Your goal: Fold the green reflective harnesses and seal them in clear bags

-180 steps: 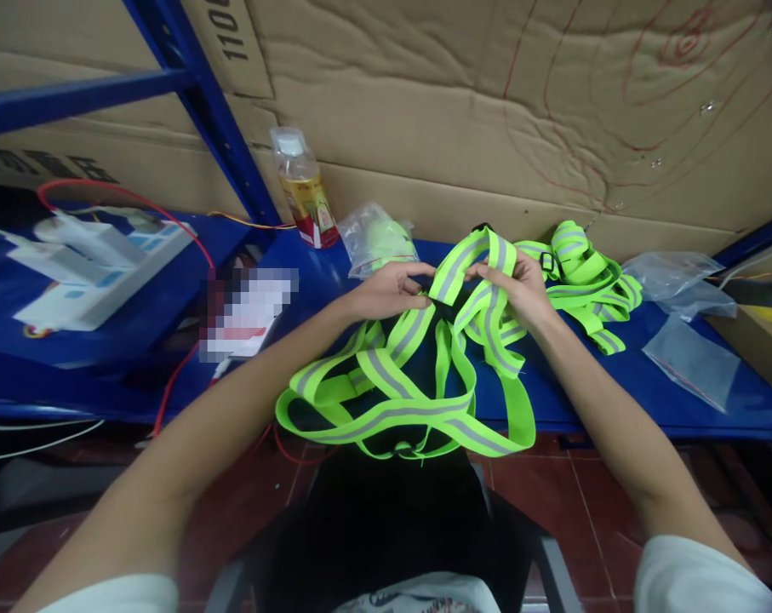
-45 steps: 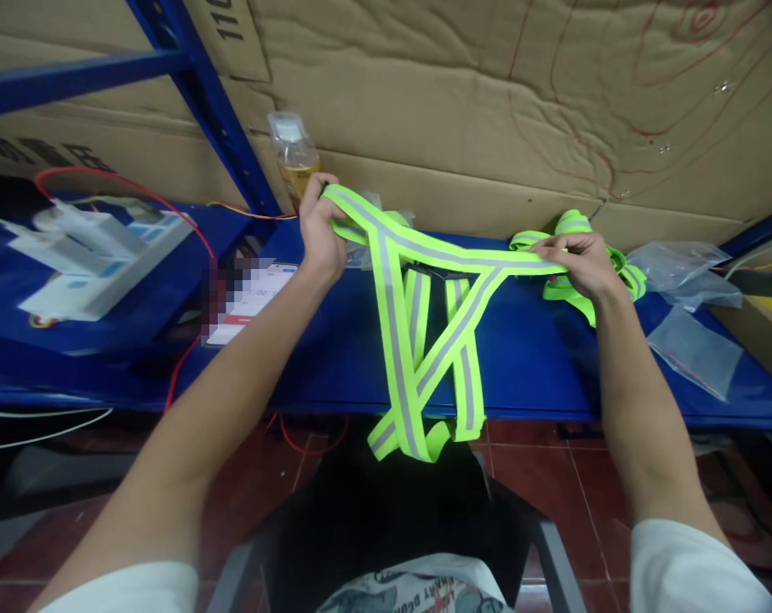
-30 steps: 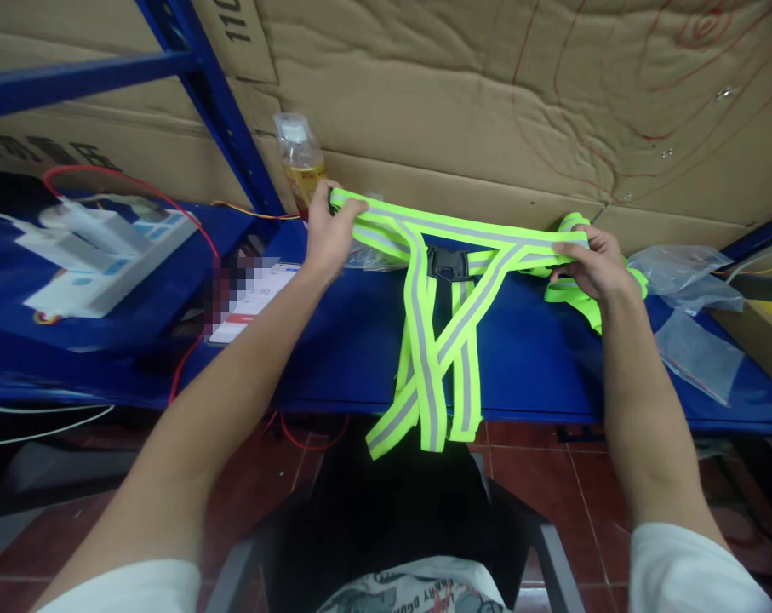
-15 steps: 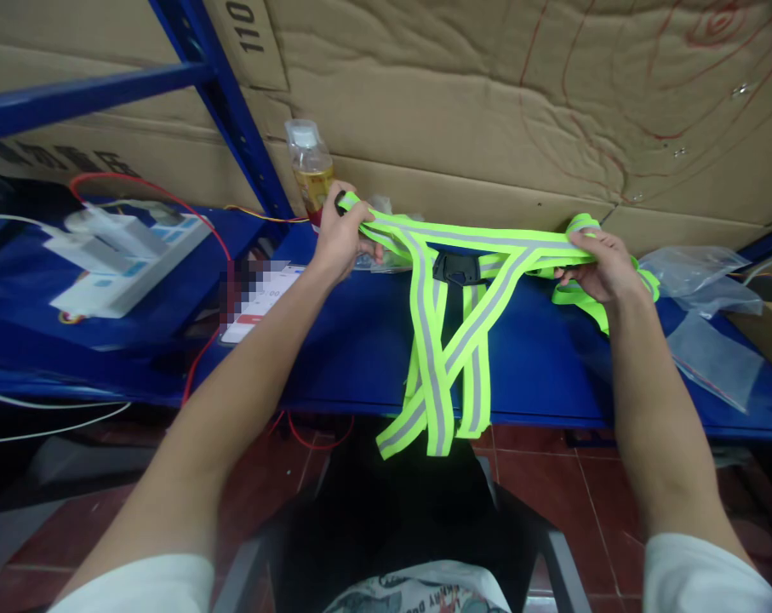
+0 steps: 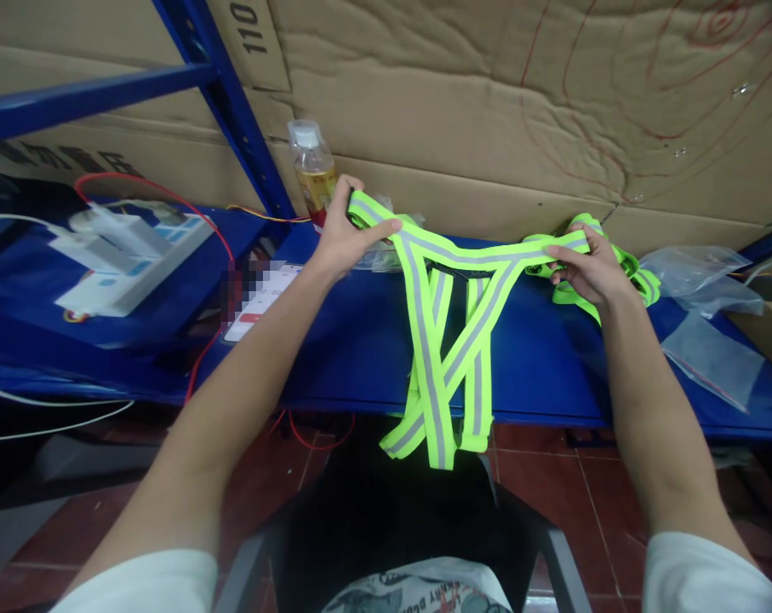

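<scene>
A neon-yellow reflective vest made of straps with grey stripes (image 5: 432, 358) is stretched between my two hands over the blue table (image 5: 353, 340). My left hand (image 5: 347, 232) grips the left end of its waist strap, thumb lying along the band. At the other end, my right hand (image 5: 591, 264) pinches the strap between thumb and fingers. Two shoulder straps cross and hang down past the table's front edge. The black buckle is mostly hidden behind the waist band. Behind my right hand lies a bundle of more neon-yellow strap (image 5: 641, 279).
A bottle in clear wrap (image 5: 315, 180) stands behind my left hand. A phone (image 5: 264, 298) lies near my left forearm, and a white power strip (image 5: 105, 285) with plugs sits further left. Clear plastic bags (image 5: 705, 277) lie at the right. Cardboard (image 5: 424, 111) backs the table.
My left thumb has shifted onto the band, and my right hand has moved slightly left along it. The waist band now sags more and the buckle has slipped mostly out of sight.
</scene>
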The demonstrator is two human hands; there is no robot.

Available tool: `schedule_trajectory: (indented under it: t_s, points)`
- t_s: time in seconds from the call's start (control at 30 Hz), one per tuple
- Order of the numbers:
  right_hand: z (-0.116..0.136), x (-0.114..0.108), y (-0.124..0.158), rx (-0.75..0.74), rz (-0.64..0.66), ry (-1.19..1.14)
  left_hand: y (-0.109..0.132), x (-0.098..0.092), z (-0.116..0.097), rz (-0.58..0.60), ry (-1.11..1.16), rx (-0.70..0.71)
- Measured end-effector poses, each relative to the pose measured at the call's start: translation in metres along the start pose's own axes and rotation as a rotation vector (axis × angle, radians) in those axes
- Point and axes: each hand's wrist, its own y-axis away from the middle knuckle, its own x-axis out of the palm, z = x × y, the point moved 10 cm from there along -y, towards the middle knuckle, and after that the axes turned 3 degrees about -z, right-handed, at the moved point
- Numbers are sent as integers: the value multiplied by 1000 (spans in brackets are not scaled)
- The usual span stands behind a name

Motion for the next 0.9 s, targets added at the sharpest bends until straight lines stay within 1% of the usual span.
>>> schedule_trajectory:
  t_s: [0.13, 0.27, 0.37, 0.47, 0.57, 0.67, 0.73, 0.8, 0.9]
  points:
    - [7, -5, -2, -38, -82, -96, -1, 8, 3, 69, 55, -47]
    - [12, -5, -1, -73, -129, -199, 0, 11, 4, 61, 137, -81]
    - [15, -6, -1, -108, -162, -196, 3, 11, 5, 74, 154, -115]
    - [13, -10, -2, -114, -218, -209, 6, 10, 8, 86, 140, -159]
    - [11, -12, -5, -128, -216, -243, 7, 12, 12, 107, 145, -188]
    - [7, -12, -9, -119, -173, -181, 5, 15, 16, 122, 167, -182]
    - [2, -10, -11, -75, -149, -108, 1, 10, 19, 90, 167, -152]
    - [-6, -7, -12, -18, -126, -56, -5, 0, 24, 16, 167, -128]
    - [-14, 2, -11, 17, -120, -54, -11, -13, 34, -77, 195, -138]
